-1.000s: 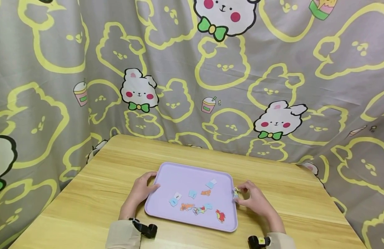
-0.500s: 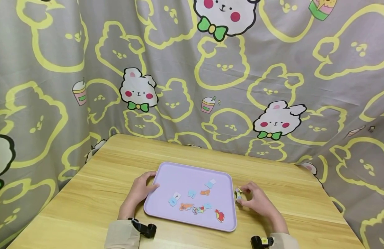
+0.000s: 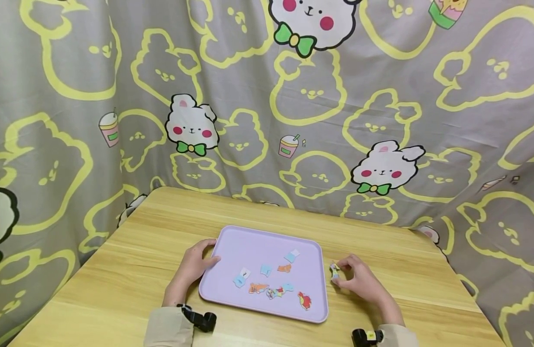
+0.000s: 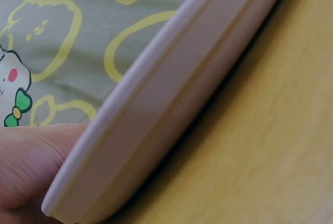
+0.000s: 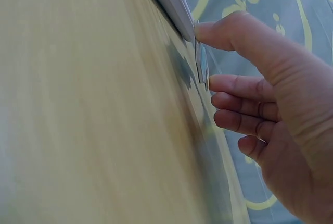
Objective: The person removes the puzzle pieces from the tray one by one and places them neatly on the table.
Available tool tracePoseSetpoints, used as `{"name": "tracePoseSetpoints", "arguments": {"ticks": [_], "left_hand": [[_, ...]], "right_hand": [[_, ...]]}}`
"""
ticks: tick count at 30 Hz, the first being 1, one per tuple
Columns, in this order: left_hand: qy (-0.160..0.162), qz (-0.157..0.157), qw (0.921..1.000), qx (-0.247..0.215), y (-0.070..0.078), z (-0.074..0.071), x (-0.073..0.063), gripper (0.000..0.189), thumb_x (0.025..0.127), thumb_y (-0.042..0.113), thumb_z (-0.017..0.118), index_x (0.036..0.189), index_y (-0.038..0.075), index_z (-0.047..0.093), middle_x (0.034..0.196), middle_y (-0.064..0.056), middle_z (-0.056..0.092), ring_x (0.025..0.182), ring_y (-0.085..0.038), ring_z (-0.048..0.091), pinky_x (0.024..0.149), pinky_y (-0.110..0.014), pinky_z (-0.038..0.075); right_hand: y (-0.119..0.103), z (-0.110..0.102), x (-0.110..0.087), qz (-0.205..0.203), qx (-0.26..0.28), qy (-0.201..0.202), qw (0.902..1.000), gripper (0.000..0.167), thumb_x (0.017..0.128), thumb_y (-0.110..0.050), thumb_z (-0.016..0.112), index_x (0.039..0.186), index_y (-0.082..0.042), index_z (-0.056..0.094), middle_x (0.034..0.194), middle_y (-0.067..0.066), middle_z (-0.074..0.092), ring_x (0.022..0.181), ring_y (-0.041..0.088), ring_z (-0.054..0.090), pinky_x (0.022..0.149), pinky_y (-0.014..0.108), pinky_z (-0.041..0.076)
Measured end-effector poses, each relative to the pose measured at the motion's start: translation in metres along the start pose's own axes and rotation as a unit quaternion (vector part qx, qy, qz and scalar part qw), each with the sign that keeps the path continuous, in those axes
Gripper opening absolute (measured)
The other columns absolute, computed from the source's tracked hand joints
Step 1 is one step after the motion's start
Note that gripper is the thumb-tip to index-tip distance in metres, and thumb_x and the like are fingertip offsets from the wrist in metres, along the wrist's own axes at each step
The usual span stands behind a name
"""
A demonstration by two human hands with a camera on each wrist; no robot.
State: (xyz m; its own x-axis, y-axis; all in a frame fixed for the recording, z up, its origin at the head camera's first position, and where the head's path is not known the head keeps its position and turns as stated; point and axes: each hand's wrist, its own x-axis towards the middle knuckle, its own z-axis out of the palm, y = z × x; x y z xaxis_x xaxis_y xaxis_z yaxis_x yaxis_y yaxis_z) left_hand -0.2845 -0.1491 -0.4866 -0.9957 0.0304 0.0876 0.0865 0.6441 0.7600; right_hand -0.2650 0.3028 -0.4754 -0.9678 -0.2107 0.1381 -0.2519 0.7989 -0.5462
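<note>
A shallow lilac tray (image 3: 245,236) lies on the table, with my left hand (image 3: 193,264) gripping its left rim, thumb over the edge. In the left wrist view the tray's side wall (image 4: 156,88) hides most of that hand. Just off the tray's right side, my right hand (image 3: 362,278) pinches small colourful cardboard puzzle pieces (image 3: 334,271) between thumb and index finger. Edge-on in the right wrist view, these pieces (image 5: 201,60) look like thin layers held together. On the tray lie an orange animal piece (image 3: 258,287), a red piece (image 3: 304,300) and a pale blue piece (image 3: 266,269).
More cut-out pieces lie on the tray, among them a blue-and-white one (image 3: 292,255), a small orange one (image 3: 284,268) and a multicoloured one (image 3: 275,292). The wooden table (image 3: 171,212) extends round the tray, and a patterned curtain (image 3: 249,144) hangs behind it.
My right hand has moved a little to the right, carrying the pinched pieces from the tray's right rim out over the table. The left hand stays on the rim.
</note>
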Motion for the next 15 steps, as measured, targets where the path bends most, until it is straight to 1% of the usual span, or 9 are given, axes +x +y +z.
{"name": "tracePoseSetpoints", "arguments": {"ticks": [5,12,15], "left_hand": [[-0.002,-0.002,1.0,-0.002,-0.0014,-0.0001,0.0007,0.051,0.089,0.012,0.07,0.135,-0.001,0.053,0.141,-0.025,0.053,0.137,-0.044,0.043,0.116,-0.057,0.034],[-0.009,-0.009,0.9999,-0.006,-0.0034,0.0012,0.0006,0.05,0.09,0.013,0.069,0.135,0.0,0.053,0.142,-0.024,0.052,0.137,-0.045,0.041,0.116,-0.058,0.033],[-0.009,-0.011,0.9999,-0.009,-0.0033,0.0011,0.0005,0.05,0.09,0.013,0.069,0.136,0.0,0.053,0.142,-0.024,0.052,0.138,-0.045,0.041,0.116,-0.058,0.033]], "right_hand": [[0.0017,-0.0005,0.0005,0.001,-0.002,-0.002,1.0,0.041,0.075,-0.027,0.082,0.105,-0.004,0.067,0.097,0.0,0.059,0.09,0.01,0.052,0.081,0.023,0.051],[0.0002,-0.001,-0.0001,0.007,-0.003,-0.019,0.9998,0.042,0.075,-0.029,0.083,0.104,-0.004,0.066,0.098,0.001,0.057,0.09,0.009,0.051,0.08,0.023,0.05],[-0.001,-0.0011,0.0002,0.006,-0.012,-0.023,0.9997,0.041,0.075,-0.029,0.083,0.103,-0.004,0.066,0.098,0.001,0.057,0.09,0.01,0.051,0.08,0.023,0.051]]}}
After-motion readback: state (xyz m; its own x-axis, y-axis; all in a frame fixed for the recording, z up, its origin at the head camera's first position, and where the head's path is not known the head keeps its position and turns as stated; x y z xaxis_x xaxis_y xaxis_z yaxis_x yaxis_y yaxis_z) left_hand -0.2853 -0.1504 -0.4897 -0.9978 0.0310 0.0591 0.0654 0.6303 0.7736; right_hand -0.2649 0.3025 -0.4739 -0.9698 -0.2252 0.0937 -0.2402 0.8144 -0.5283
